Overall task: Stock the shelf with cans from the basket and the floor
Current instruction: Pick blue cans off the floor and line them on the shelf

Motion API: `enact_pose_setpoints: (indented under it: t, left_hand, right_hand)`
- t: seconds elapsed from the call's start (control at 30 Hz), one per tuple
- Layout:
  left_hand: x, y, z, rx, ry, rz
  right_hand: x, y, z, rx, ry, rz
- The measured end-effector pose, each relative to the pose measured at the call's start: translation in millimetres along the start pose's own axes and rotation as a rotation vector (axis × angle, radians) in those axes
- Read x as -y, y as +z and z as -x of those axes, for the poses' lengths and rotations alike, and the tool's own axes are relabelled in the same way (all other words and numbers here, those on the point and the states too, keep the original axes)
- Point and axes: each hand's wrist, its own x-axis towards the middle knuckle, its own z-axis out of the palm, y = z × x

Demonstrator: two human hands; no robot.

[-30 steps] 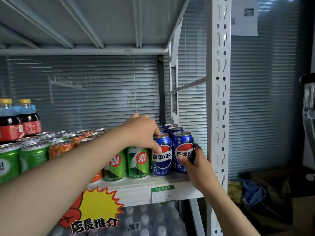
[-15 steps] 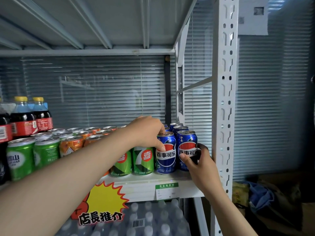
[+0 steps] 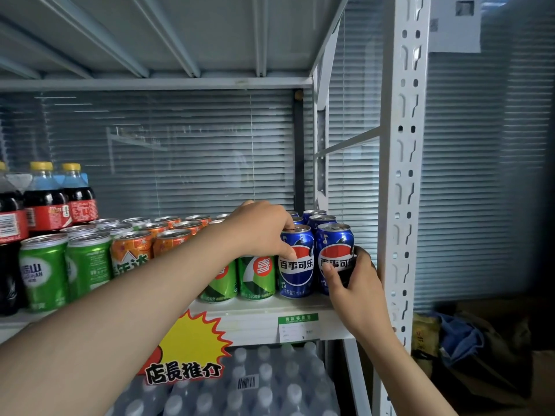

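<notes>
placement step: left hand (image 3: 264, 229) grip clamps a blue aluminium pepsi can (image 3: 297, 265) standing below it on the white metal shelf (image 3: 255, 322), right hand (image 3: 360, 295) grip curls round a dark cylinder (image 3: 359, 254) alongside; next, probably: seat, release.

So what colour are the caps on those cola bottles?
Yellow screw caps top the dark cola bottles; head view.

View swings left and dips — the shelf slides right in frame

Over the last second the blue cans (image 3: 297, 262) and the white post (image 3: 402, 205) have drifted rightward. A third yellow-capped bottle (image 3: 9, 226) and a black drink (image 3: 9, 280) have come in at the left edge, more of the water pack (image 3: 255, 379) shows below — and the chair at the far right has gone.
</notes>
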Motion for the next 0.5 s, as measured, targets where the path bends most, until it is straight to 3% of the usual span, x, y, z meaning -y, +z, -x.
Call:
enact_pose_setpoints:
  t: [0.5]
  left_hand:
    - [1.4, 3.3, 6.3, 0.02, -0.005, -0.012]
  right_hand:
    - [-1.1, -2.2, 6.7, 0.033, -0.009, 0.096]
